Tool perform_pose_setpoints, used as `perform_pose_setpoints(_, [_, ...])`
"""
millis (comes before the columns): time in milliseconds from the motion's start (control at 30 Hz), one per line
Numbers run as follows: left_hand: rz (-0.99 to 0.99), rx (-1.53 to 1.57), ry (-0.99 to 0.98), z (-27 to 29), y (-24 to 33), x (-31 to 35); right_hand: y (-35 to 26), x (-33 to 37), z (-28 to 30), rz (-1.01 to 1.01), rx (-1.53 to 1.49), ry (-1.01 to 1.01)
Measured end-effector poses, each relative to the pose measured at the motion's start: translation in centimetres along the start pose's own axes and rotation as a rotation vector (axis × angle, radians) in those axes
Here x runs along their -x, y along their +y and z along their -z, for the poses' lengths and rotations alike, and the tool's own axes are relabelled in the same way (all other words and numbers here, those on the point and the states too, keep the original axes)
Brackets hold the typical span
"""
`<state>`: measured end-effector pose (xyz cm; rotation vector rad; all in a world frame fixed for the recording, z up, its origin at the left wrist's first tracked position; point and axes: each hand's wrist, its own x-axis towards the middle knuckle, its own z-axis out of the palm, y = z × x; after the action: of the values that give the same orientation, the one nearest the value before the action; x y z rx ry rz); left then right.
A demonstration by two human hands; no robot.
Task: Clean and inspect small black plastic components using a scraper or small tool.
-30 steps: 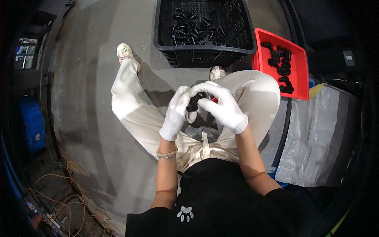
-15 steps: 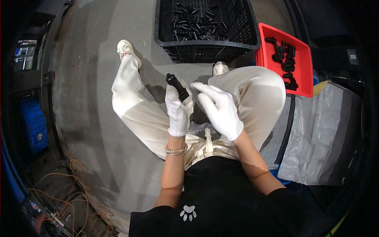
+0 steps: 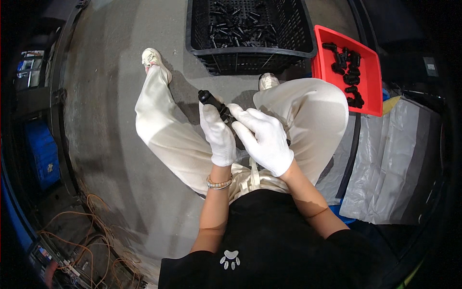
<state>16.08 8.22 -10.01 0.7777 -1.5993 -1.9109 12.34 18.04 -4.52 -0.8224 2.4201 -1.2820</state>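
Gripping a black cylindrical part (image 3: 208, 98), the left hand (image 3: 217, 133) curls around it.

Black part (image 3: 210, 99) partly hidden by hands (image 3: 219, 137), crate (image 3: 250, 62) cut off above

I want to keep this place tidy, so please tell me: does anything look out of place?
The orange cables stand out: they lie in loose, tangled loops at lower left, which looks untidy. Nothing looks spilled: loose black parts sit inside the black crate and red tray.
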Motion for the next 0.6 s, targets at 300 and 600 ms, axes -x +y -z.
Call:
perform_pose_setpoints(300, [-0.020,0.001,-0.028,0.4,-0.4,0.0,0.9,-0.1,-0.7,-0.024,-0.107,0.007])
perform_pose_setpoints(600, [0.035,0.121,0.074,-0.2,-0.2,0.4,1.0,0.1,-1.4,-0.138,-0.268,0.009])
